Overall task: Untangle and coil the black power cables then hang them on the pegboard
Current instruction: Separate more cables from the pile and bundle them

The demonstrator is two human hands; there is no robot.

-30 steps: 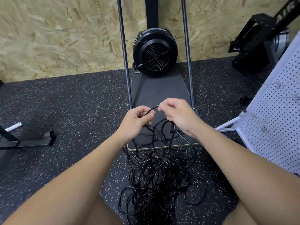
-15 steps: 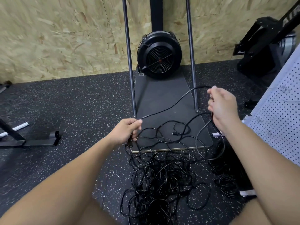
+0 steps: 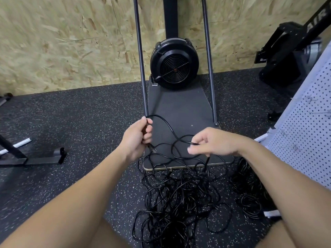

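Both forearms reach forward over the tangled black cables (image 3: 179, 199) heaped on the speckled floor (image 3: 80, 131). Left hand (image 3: 137, 138) fisted upright around one cable strand (image 3: 166, 123), plug end poking out below the fist. Right hand (image 3: 213, 143) palm down, blurred, thumb and forefinger pinching the same strand just beside the left. Pegboard (image 3: 308, 133) leans at right.

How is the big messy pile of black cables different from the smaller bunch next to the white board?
The tangled pile sprawls in loose, crossing loops, while the coiled bundles lie in tight, neat rings. The pile lies in front of the person; the bundles lie beside the pegboard. A strand from the pile runs up to both hands; nothing touches the bundles. Both are thin black cables on the floor.
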